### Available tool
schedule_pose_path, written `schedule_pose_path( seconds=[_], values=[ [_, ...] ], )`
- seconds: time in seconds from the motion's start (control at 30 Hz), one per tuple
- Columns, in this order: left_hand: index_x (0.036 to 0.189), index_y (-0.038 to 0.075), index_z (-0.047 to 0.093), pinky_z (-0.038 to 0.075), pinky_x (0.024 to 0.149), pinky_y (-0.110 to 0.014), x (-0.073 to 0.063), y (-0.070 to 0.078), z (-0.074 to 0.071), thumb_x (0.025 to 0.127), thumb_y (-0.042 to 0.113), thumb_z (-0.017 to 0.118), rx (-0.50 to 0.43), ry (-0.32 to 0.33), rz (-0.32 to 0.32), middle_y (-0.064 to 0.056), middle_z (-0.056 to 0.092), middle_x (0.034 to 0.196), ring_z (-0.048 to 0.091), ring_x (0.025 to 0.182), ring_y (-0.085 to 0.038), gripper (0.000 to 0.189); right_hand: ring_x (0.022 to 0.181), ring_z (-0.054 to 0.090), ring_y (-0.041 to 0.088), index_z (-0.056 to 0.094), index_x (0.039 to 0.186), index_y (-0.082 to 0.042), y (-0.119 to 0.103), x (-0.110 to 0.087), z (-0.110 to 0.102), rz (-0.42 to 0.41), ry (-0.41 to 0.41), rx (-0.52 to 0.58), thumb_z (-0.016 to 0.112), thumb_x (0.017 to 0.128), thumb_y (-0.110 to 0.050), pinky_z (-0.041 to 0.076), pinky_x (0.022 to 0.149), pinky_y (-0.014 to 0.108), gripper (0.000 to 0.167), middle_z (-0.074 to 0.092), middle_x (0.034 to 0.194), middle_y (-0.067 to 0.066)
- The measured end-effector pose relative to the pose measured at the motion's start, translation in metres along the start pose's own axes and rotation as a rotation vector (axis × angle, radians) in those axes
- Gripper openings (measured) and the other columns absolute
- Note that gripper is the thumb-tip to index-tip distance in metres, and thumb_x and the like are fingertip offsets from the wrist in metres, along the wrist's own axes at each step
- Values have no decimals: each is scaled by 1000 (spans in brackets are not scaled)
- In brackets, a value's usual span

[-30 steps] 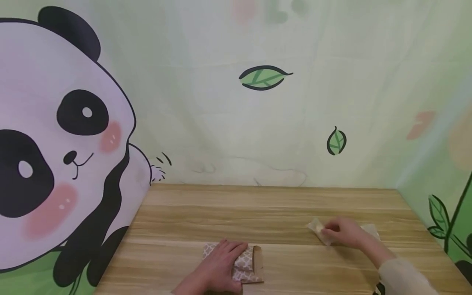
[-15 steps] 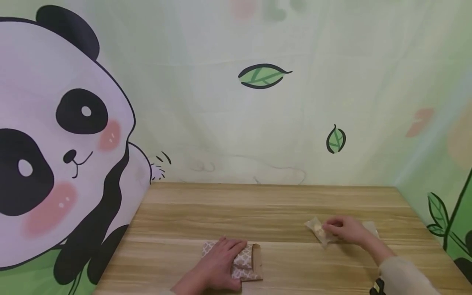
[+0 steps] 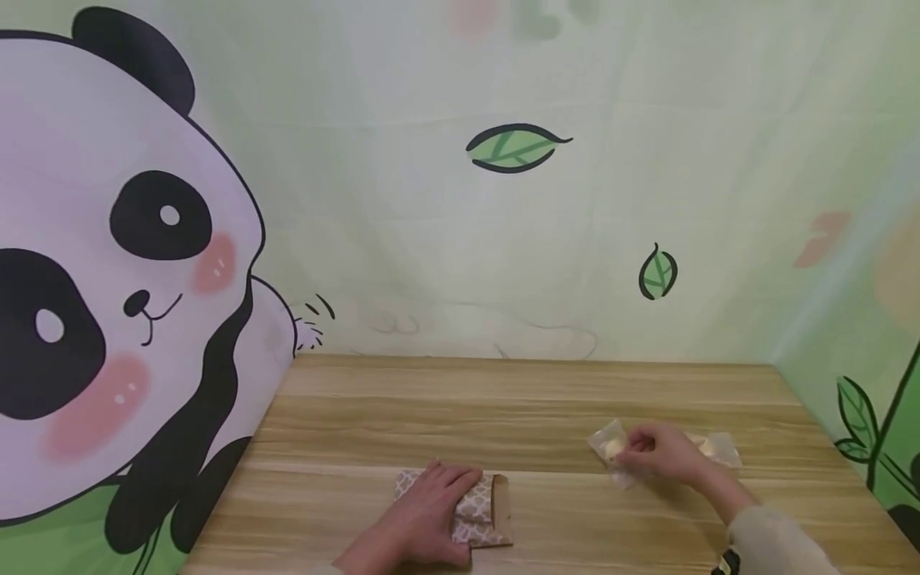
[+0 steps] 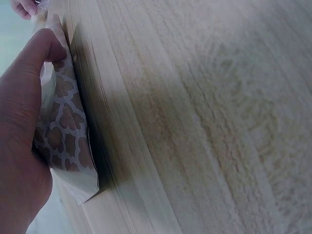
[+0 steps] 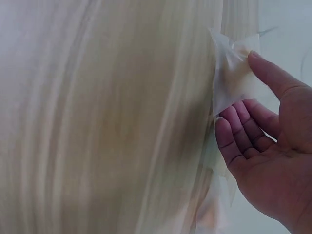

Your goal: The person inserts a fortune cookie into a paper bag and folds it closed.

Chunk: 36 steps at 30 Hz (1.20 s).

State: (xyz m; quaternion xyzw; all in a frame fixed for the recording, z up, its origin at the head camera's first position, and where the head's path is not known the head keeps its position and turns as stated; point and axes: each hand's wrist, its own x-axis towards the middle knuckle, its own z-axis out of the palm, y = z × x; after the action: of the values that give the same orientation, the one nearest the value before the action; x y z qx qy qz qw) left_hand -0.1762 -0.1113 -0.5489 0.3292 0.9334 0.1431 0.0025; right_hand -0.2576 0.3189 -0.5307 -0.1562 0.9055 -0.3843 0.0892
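My left hand (image 3: 431, 511) lies over a folded paper bag (image 3: 480, 533) with a white lattice pattern, holding it on the table. In the left wrist view, the bent thumb touches the edge of the bag (image 4: 68, 117); the other fingers are mostly hidden. Over to the right, my right hand (image 3: 664, 454) pinches a small translucent packet (image 3: 607, 443) with something pale yellow inside. The right wrist view shows the thumb on this packet (image 5: 231, 73) and the other fingers curled below and behind it. A second translucent packet (image 3: 721, 451) lies behind the right wrist.
Both hands work over a wood-grain table (image 3: 431, 407). A fabric backdrop (image 3: 402, 224) with a large panda (image 3: 180, 319) and green leaves rises at the table's back edge and sides. A dark patterned item (image 3: 727, 561) shows by the right sleeve (image 3: 776, 539).
My right hand has shifted slightly left with the packet, which now shows more of its pale contents. More of the second packet shows. My left hand stays on the paper bag.
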Motion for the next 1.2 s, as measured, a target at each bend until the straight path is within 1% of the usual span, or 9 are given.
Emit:
schedule_pose_path(
  seconds=[0.13,0.27,0.47,0.57,0.67,0.77,0.9,1.03,1.2],
  values=[
    [157,8,50,34,126,-53,1,-1,0,67,44,86,0,10,5,-5,58,151,54,141,-25,102,84,63,13,69,100,1,-6,-1,9,15,15,58,84,91,-19,55,71,23,27,70,93,4],
    [157,9,50,35,126,-53,1,-2,3,67,45,86,3,22,9,-4,58,151,54,140,-26,104,85,63,14,68,106,3,-22,-1,25,44,32,149,84,92,-22,55,71,22,33,70,95,5],
    [156,9,50,37,125,-52,2,-3,6,65,46,86,4,45,12,-3,59,149,55,138,-26,104,82,65,11,69,108,6,-49,3,59,12,-10,347,80,96,-17,55,70,22,28,72,93,5],
    [156,9,50,37,125,-53,3,-3,6,65,46,86,5,54,23,-4,59,149,55,138,-26,105,80,66,10,69,108,7,-61,2,75,5,-16,419,79,97,-15,55,69,21,26,72,90,4],
    [157,8,50,37,125,-54,3,-3,6,65,47,87,4,57,32,-4,59,149,55,139,-26,106,77,65,10,69,107,9,-71,0,91,18,-14,483,78,97,-12,56,67,21,25,72,87,5],
    [157,8,50,38,124,-54,3,-3,6,64,47,88,0,68,32,-5,59,149,55,139,-25,107,76,68,10,68,105,12,-78,-4,106,7,-16,552,77,97,-8,60,68,23,23,74,86,9],
    [156,8,50,38,124,-55,2,-2,6,63,47,88,-8,86,29,-5,59,148,56,139,-25,108,75,72,10,66,103,15,-83,-12,121,-22,-33,614,75,98,-3,65,70,28,21,75,88,14],
    [155,8,50,38,123,-57,2,-2,7,63,47,88,-13,102,35,-5,60,148,56,139,-25,107,71,71,11,64,102,17,-86,-17,129,-6,-74,652,73,98,0,64,66,27,20,74,85,15],
    [156,7,50,38,123,-57,1,-3,7,64,48,88,-20,107,43,-5,60,147,57,138,-24,107,71,71,14,64,102,13,-89,-20,133,14,-119,653,73,98,0,64,63,26,16,74,82,14]
  ],
)
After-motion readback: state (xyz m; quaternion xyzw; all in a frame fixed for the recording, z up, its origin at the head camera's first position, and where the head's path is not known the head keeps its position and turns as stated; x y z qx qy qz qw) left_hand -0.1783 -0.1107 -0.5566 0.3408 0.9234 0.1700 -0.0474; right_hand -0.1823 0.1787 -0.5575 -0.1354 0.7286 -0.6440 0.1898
